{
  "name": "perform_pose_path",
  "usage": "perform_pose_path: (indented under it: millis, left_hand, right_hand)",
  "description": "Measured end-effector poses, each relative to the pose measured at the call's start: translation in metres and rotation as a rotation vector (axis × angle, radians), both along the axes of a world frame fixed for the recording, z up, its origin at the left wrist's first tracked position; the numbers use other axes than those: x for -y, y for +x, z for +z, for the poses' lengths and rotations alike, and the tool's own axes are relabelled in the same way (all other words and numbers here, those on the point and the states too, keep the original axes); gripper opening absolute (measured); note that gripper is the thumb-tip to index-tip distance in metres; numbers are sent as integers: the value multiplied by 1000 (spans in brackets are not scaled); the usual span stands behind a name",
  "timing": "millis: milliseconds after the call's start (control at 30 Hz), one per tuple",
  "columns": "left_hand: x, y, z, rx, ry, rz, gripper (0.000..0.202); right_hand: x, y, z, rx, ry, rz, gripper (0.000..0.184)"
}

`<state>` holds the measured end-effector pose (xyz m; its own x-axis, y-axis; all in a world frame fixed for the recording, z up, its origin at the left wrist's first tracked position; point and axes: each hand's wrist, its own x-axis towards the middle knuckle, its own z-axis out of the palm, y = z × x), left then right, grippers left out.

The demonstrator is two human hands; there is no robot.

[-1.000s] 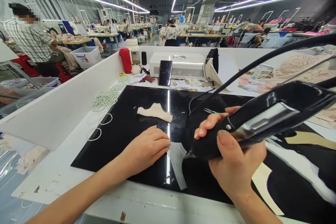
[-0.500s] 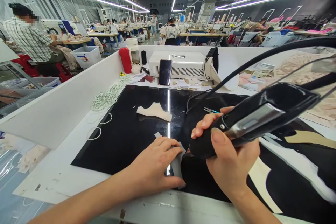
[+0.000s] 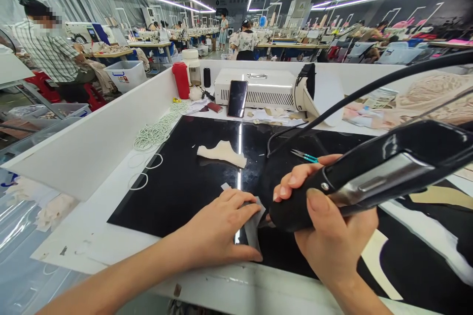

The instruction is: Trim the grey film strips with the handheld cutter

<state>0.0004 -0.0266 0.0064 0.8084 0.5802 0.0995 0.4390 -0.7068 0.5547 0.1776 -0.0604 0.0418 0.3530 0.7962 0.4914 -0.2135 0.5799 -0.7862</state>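
My right hand [image 3: 328, 229] is wrapped round a black corded hand tool [image 3: 369, 174] whose tip points down and left at the glossy black work surface [image 3: 177, 187]. My left hand [image 3: 218, 224] presses a small grey fabric strip [image 3: 254, 221] onto that surface, thumb and fingers pinched on it, right beside the tool's tip. A beige fabric piece [image 3: 221, 152] lies further back on the surface. The tool's black cable [image 3: 354, 96] arches off to the right.
Small blue-handled scissors [image 3: 305, 156] lie behind my right hand. A heap of white elastic rings [image 3: 157, 130], a red bottle [image 3: 181, 80], a phone [image 3: 237, 99] leaning on a white machine [image 3: 258, 89], and beige lace [image 3: 424, 96] ring the bench. A person in a checked shirt [image 3: 51, 54] sits at left.
My left hand slid right from lying flat on the surface and closed on the grey strip, folding it up. The tool stayed nearly in place; the view shifted slightly.
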Motion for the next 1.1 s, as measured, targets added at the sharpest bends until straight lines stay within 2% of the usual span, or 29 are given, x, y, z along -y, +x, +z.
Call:
perform_pose_path:
  millis: [233,700,900,967,1100]
  left_hand:
    - [-1,1,4,-13,-17,-17,82]
    - [-2,1,4,8,26,-24,72]
    - [-3,-3,-4,87,30,-20,71]
    - [-4,-6,-8,131,56,-18,61]
    - [-6,-10,-13,149,102,-13,24]
  right_hand:
    - [8,1,4,-19,-10,15,36]
    - [23,-1,4,-20,-33,44,35]
    - [20,5,4,20,-27,30,34]
    - [18,10,6,19,-17,19,35]
    - [9,24,10,13,-1,-80,39]
